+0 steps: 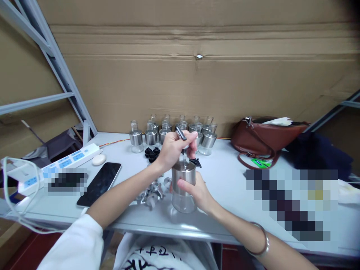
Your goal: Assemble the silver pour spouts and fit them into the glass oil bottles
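Left grip (174, 145) arches above the bottle (184, 173), closed round a dark piece (180, 133); right grip (200, 191) wraps the bottle.

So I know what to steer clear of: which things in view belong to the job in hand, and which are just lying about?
Likely part of the job:
Metal-sleeved bottle, in the right hand
Dark piece, in the left hand
Similar bottles behind
Black fittings
Small pale pieces

Apparently just lying about:
Phone
Power strip
White round object
Brown bag
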